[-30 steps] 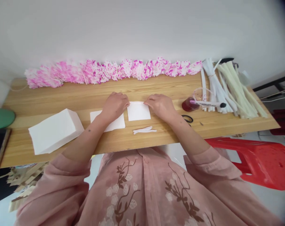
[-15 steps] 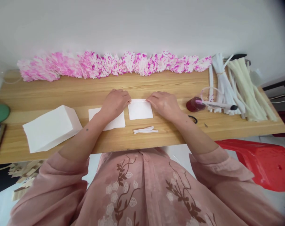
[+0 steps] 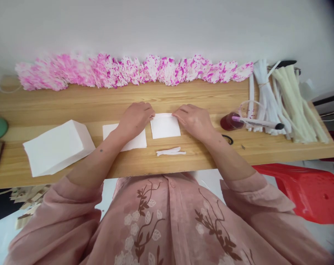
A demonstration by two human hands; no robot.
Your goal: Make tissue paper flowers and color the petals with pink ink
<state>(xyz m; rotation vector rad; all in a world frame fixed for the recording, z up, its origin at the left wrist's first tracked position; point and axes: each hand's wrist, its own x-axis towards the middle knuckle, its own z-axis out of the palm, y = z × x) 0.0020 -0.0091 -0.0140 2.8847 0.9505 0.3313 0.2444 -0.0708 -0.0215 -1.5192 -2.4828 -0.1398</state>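
A small white paper square (image 3: 165,126) lies on the wooden table (image 3: 183,97) in front of me. My left hand (image 3: 135,118) pinches its far left corner, fingers curled together. My right hand (image 3: 194,120) pinches the far right corner the same way. Under my left wrist lies a second white sheet (image 3: 133,142). A short white twisted strip (image 3: 171,151) rests just nearer to me than the square.
A thick stack of white paper (image 3: 56,147) sits at the left. Pink-and-white paper flowers (image 3: 133,70) line the wall. At the right are a cup of red liquid (image 3: 228,122), a marker (image 3: 256,122), scissors (image 3: 227,139) and bundled white sticks (image 3: 282,99). A red stool (image 3: 307,191) stands beside me.
Both hands stay on the far edge of the small square; the view has shifted slightly, otherwise nothing visibly moved.
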